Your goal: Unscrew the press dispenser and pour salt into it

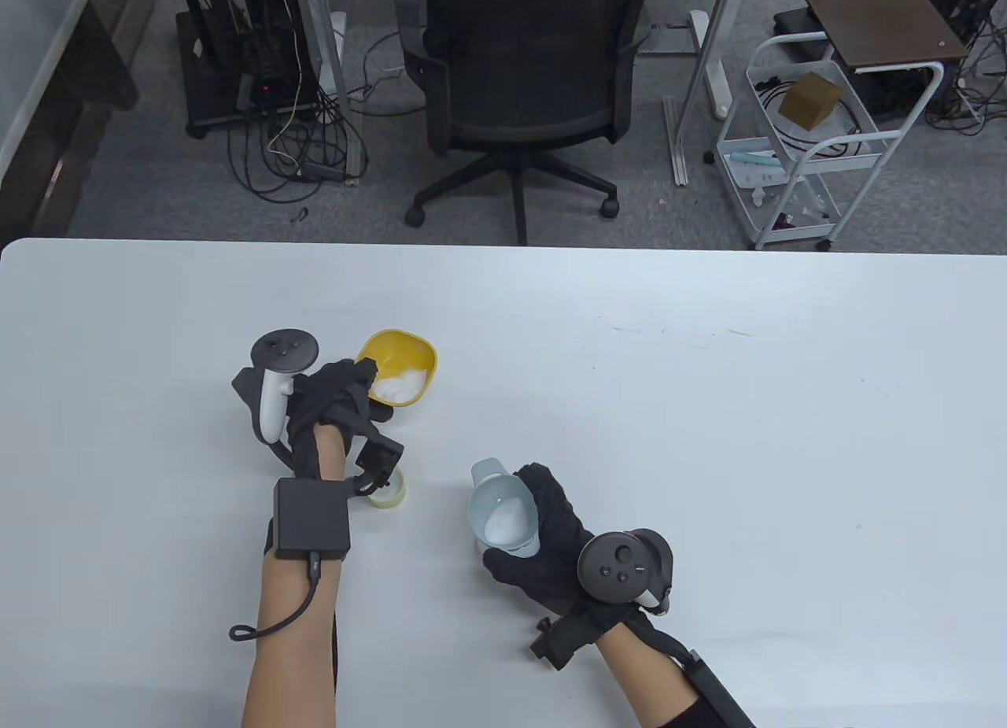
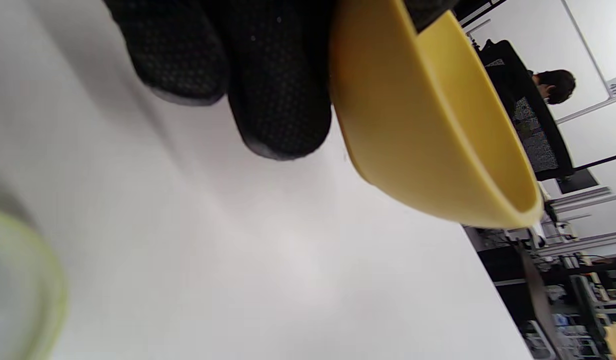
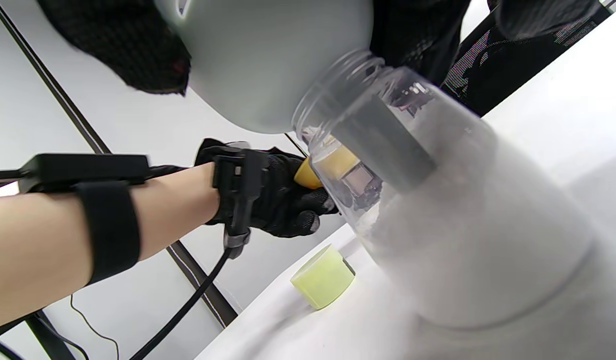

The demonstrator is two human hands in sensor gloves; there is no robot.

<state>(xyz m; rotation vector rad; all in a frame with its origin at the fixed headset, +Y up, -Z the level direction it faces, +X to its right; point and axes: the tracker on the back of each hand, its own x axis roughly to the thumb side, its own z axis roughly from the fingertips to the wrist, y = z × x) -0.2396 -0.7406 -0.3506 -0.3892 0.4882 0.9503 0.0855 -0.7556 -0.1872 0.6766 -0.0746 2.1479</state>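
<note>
My left hand (image 1: 346, 389) grips the near rim of a yellow bowl (image 1: 405, 358) holding white salt; its fingers (image 2: 278, 80) lie under the bowl (image 2: 428, 125), which looks raised off the table. My right hand (image 1: 535, 531) holds a pale blue funnel (image 1: 503, 511) with salt in it. The funnel (image 3: 268, 60) sits in the open mouth of the clear dispenser bottle (image 3: 438, 215), which stands tilted and is partly filled with salt. The bottle is hidden under the funnel in the table view. The yellow-green cap (image 1: 391, 493) lies on the table by my left wrist and also shows in the right wrist view (image 3: 323, 276).
The white table (image 1: 708, 405) stretches wide to the right and back. Beyond its far edge stand an office chair (image 1: 519, 90) and a white cart (image 1: 810, 138) on the floor.
</note>
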